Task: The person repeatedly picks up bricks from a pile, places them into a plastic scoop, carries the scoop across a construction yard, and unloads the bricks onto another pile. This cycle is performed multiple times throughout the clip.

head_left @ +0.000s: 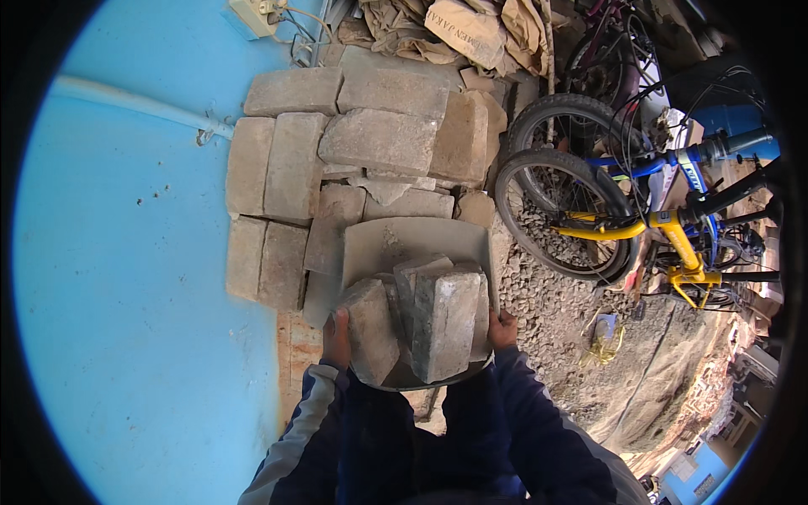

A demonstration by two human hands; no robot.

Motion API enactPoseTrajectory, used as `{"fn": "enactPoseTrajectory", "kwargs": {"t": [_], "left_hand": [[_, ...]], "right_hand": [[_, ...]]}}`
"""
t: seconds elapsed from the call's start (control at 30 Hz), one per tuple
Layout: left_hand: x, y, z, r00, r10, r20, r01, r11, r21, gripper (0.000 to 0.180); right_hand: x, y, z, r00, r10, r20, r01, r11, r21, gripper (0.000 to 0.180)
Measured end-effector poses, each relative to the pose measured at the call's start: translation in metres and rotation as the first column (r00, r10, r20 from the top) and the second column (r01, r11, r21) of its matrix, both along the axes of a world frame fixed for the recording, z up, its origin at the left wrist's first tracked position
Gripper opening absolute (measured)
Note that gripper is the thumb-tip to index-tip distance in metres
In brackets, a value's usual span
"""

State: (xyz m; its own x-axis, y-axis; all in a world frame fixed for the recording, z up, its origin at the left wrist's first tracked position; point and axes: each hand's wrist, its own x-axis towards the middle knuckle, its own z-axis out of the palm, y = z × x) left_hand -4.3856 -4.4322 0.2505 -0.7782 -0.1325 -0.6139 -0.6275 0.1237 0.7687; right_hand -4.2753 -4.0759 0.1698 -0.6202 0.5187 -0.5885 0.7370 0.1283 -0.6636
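Observation:
In front of my body is a dusty grey tub (417,234) with a rounded near edge, loaded with several rough concrete blocks (446,328) that lean on each other. My left hand (337,339) is closed on the tub's left side, thumb up beside the leftmost block (370,330). On the opposite side my right hand (503,329) grips the rim, fingers mostly hidden. Just past the tub's far edge rises a stack of similar blocks (379,139), some lying flat and others on end. The tub's underside is hidden.
A blue wall (143,278) with a pipe (139,99) runs along the left. To the right stand a yellow bicycle (673,236) and a blue one (694,172) over gravel (547,311). Crumpled paper sacks (467,34) lie behind the stack. A grey rough mound (648,370) sits at right.

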Motion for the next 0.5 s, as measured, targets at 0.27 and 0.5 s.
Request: {"fn": "enactPoseTrajectory", "kwargs": {"t": [0.27, 0.5], "left_hand": [[0.012, 0.015, 0.021, 0.982, -0.191, -0.009, 0.161, 0.850, -0.501, 0.072], [0.025, 0.041, 0.043, 0.992, -0.111, 0.066, 0.126, 0.718, -0.685, 0.087]], "right_hand": [[-0.012, 0.007, 0.003, 0.995, 0.074, 0.064, -0.082, 0.986, 0.147, 0.035], [-0.033, 0.013, -0.001, 0.966, 0.037, 0.258, -0.087, 0.979, 0.187, 0.047]]}}
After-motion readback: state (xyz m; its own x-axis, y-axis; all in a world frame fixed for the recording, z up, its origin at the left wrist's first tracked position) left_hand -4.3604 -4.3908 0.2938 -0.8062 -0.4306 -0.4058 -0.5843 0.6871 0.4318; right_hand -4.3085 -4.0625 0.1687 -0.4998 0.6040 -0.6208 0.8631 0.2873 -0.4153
